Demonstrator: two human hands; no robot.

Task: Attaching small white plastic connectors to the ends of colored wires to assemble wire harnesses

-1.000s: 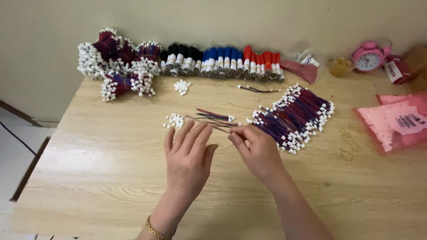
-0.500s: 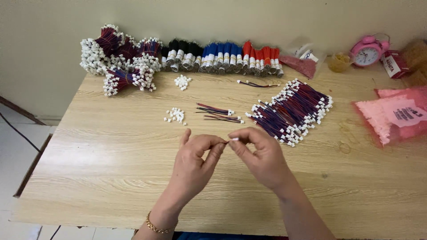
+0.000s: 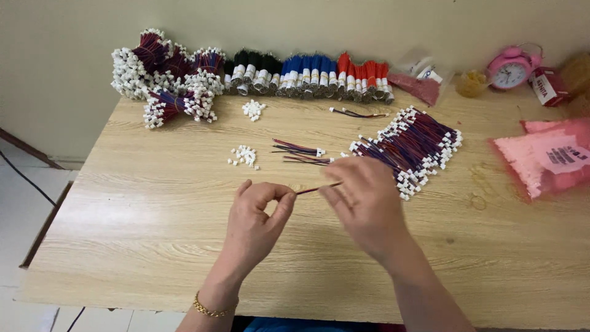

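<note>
You are looking down on a light wood-grain worktop (image 3: 153,203) pushed against a plain beige wall (image 3: 307,24). Your left hand (image 3: 255,215) is over the middle of the worktop, thumb and forefinger pinched on one end of a thin red-and-blue wire lead (image 3: 316,188). Your right hand (image 3: 365,200) is just beside it, fingers curled over the other end of that lead, so the lead spans the short gap between both hands, a little above the worktop. The right hand is blurred, so you cannot tell exactly how its fingers sit on the wire.

Just beyond your hands lies a small loose group of red-and-blue leads with white plugs (image 3: 301,152), and next to it, towards the left edge, a little heap of white plastic connector housings (image 3: 244,155). A second small heap of white housings (image 3: 253,109) lies nearer the far edge. Towards the right, touching nothing in your hands, a wide fanned stack of finished red-and-blue leads tipped with white connectors (image 3: 418,144) lies at an angle.

Along the far edge runs a row of bundled wire rolls in black, blue and red (image 3: 307,74), with bunches of purple wires ending in white connectors (image 3: 163,71) at the far left corner. Near the far right corner stand a pink round alarm clock (image 3: 510,67) and, closer to the right edge, a pink plastic bag (image 3: 547,160).
</note>
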